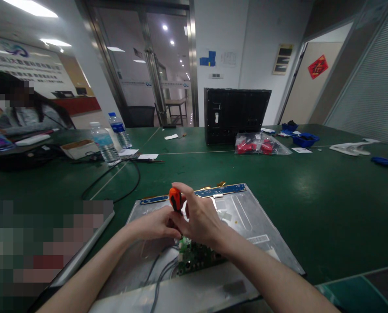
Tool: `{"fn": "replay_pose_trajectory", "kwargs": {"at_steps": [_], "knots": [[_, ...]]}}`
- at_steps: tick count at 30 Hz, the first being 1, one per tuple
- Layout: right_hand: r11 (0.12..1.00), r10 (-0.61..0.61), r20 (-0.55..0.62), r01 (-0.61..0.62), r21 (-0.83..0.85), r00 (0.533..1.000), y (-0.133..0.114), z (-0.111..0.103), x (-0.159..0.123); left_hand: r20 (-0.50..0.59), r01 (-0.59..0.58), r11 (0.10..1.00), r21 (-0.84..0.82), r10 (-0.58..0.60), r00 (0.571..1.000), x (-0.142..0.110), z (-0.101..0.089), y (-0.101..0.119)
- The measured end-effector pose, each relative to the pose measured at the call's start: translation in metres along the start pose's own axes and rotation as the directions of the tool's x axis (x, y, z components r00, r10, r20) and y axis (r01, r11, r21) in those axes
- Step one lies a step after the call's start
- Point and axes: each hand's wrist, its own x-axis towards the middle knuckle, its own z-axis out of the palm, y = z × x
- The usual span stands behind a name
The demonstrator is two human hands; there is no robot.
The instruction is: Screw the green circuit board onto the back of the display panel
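Observation:
A screwdriver (175, 199) with an orange and black handle stands upright, its tip down at the edge of a green circuit board (200, 256). My right hand (200, 215) is closed around the handle. Beside it, my left hand (157, 224) has its fingers pinched low by the screwdriver's shaft; what they grip is hidden. The board sits on the metal back of a flat display panel (259, 217), which lies on the green table. Grey cables (157, 282) run from the board's left side. A blue circuit strip (228, 190) lines the panel's far edge.
Behind the panel stand a black monitor-like casing (236, 115) and a plastic bag with red items (262, 144). Water bottles (104, 145) and a black cable (138, 178) are at the left. Blue trays (306, 139) lie far right. Another person (27, 104) sits at far left.

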Motion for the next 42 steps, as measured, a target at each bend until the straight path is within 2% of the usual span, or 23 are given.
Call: {"fn": "replay_pose_trajectory", "kwargs": {"at_steps": [5, 17, 24, 28, 34, 38, 42], "knots": [[1.0, 0.009, -0.009, -0.009, 0.003, 1.0, 0.002, 0.003, 0.0, -0.033, -0.003, 1.0, -0.003, 0.003, 0.999, -0.001, 0.0, -0.002], [1.0, -0.002, -0.004, 0.002, 0.013, 1.0, 0.0, 0.002, -0.002, 0.031, -0.02, 1.0, -0.007, 0.02, 0.999, 0.0, -0.001, 0.0], [1.0, 0.016, 0.028, -0.015, -0.006, 0.999, 0.0, 0.002, 0.0, -0.022, 0.001, 1.0, 0.017, -0.001, 1.0, 0.0, -0.001, -0.002], [1.0, -0.007, 0.04, 0.007, -0.017, 0.999, -0.001, 0.0, 0.001, -0.046, 0.035, 0.999, 0.003, -0.035, 0.998, -0.001, -0.001, -0.001], [0.997, -0.078, 0.012, 0.078, 0.026, 0.997, -0.003, -0.006, -0.001, -0.011, -0.013, 1.0, -0.012, 0.013, 1.0, 0.0, -0.001, 0.006], [0.999, -0.034, 0.054, 0.035, -0.007, 0.998, -0.004, -0.006, 0.0, 0.005, -0.007, 0.999, -0.046, 0.008, 1.0, -0.001, 0.0, 0.006], [1.0, -0.006, 0.059, 0.006, 0.006, 0.998, -0.002, -0.001, 0.001, -0.038, 0.011, 1.0, -0.002, -0.011, 0.999, -0.001, -0.001, 0.0]]}}
